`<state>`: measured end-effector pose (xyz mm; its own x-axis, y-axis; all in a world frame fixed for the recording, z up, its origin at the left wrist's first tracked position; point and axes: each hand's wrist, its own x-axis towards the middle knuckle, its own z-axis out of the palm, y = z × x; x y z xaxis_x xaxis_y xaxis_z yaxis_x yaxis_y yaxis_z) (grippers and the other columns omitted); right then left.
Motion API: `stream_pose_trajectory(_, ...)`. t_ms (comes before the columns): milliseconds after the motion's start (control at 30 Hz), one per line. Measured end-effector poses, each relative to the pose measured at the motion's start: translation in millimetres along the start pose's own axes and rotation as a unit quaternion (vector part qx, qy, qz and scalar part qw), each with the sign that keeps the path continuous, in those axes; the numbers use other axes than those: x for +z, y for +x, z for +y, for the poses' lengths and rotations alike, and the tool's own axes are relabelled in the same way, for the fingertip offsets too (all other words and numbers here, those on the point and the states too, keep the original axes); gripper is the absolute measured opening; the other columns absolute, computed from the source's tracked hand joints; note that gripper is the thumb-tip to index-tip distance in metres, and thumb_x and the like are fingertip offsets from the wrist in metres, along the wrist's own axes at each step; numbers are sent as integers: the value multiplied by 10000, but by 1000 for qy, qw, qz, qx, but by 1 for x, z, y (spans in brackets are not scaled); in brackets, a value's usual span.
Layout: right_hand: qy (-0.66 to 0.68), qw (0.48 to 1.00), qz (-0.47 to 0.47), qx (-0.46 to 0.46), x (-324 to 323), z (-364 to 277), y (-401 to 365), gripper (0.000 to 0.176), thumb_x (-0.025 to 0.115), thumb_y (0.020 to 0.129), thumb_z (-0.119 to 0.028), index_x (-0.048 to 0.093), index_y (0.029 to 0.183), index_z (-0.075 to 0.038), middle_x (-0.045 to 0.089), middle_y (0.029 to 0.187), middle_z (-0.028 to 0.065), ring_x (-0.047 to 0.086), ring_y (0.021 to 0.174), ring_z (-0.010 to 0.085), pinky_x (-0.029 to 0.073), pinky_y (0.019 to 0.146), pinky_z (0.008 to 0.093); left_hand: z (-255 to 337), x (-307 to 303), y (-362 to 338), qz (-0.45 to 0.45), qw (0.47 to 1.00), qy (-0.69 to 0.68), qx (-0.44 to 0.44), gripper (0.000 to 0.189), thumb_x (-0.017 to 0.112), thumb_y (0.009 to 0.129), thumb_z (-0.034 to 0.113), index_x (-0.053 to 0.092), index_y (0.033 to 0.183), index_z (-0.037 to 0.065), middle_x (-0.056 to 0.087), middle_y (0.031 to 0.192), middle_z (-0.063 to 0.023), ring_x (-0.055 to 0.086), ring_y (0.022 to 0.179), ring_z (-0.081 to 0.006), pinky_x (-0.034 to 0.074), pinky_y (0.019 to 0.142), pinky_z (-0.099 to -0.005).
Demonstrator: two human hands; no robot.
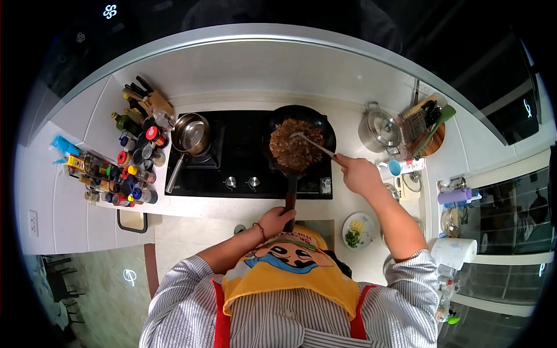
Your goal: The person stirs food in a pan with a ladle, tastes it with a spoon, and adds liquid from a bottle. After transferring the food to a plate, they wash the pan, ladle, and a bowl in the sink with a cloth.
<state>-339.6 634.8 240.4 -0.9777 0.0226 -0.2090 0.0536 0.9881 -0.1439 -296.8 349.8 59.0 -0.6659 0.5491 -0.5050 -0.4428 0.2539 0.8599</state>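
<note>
A dark wok (318, 119) sits on the right burner of the black stove, with browned, minced-looking food (290, 148) spread inside it. My left hand (275, 223) is closed around the wok's brown handle (290, 200), close to my apron. In my right hand (361, 173) is the handle of a metal spatula (313, 143), gripped at the wok's right side. The spatula's head rests in the food, partly hidden by it. A white plate (364, 239) with chopped greens and a pale chopped ingredient lies on the counter below my right forearm.
On the left burner stands a steel saucepan (191, 134), its handle pointing toward me. Several seasoning bottles (130, 174) and a knife block (158, 104) crowd the left counter. A lidded steel pot (379, 129), a utensil holder (435, 139) and a blue cup (394, 167) stand right.
</note>
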Motion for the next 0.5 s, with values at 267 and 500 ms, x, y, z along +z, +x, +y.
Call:
stream_pose_trajectory(267, 346, 931, -72, 91, 57, -2, 30, 462, 628, 968, -175, 592, 1426, -129, 713, 1163, 201, 680, 993, 328, 523, 870, 366, 9, 0, -7, 16, 998, 64, 1, 402, 626, 1017, 369, 691, 1007, -28, 678, 856, -55, 613, 763, -137, 520, 737, -299)
stream_pose_trajectory(500, 50, 997, -37, -46, -6, -10, -19, 445, 621, 941, -173, 644, 1376, -265, 726, 1108, 161, 692, 985, 323, 554, 850, 395, 11, 0, -9, 2, 1000, 2, -8, 408, 613, 1023, 366, 690, 1021, -35, 690, 880, -69, 622, 779, -145, 518, 758, -298)
